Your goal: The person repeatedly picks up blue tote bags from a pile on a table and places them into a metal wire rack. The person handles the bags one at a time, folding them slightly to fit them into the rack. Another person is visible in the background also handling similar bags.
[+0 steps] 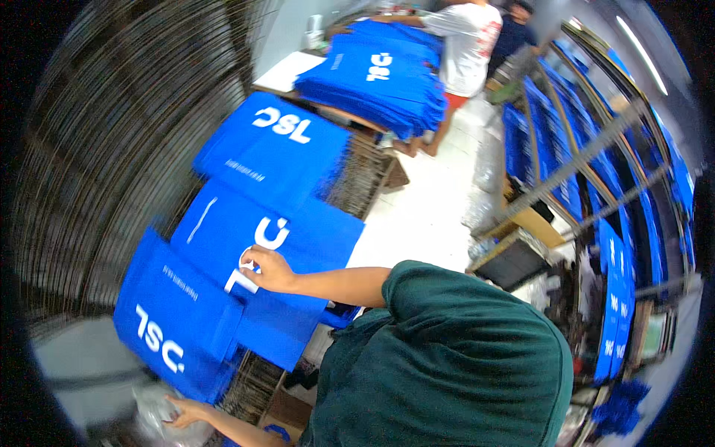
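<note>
Blue fabric pieces with white printing lie in overlapping stacks on a wire rack in front of me. My right hand (269, 270) rests on the middle blue fabric piece (298, 238), fingers bent in and tips together over its white print. Whatever they pinch is too small to make out. At the lower left, my left hand (190, 411) has its fingers around the edge of a crumpled clear plastic bag (158, 419), beside the nearest blue fabric stack (175, 298). Another blue fabric stack (272, 141) lies farther off.
A person in a white shirt (469, 37) stands at a far table (279, 73) holding a big blue fabric pile (372, 67). Another person is behind. Drying racks (588, 141) with blue pieces line the right. Upright wire racks (126, 149) stand at left.
</note>
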Available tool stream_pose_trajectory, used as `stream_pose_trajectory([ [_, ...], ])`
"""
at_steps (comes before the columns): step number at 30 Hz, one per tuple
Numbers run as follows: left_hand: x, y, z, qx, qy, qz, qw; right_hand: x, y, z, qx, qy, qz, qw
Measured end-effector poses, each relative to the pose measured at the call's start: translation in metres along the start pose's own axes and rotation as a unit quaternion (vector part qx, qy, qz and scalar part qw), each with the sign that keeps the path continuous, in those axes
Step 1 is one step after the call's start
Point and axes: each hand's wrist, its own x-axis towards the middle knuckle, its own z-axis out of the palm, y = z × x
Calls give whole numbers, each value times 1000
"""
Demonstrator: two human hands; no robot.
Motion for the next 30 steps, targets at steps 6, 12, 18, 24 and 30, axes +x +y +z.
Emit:
stream_pose_trajectory([
  [6,-5,243,34,-433,-246,77,864,-4,53,-151,17,219,17,975],
  [12,-32,504,28,-658,-509,-49,552,-89,169,-332,-73,400,232,884],
  [18,32,579,144,-782,-502,14,370,-168,289,-472,-164,456,384,786],
  [24,-37,620,114,-785,-364,-36,500,-164,440,-589,-65,517,412,748],
  [30,-101,588,62,-724,-324,-86,603,66,546,-674,-32,447,313,837],
])
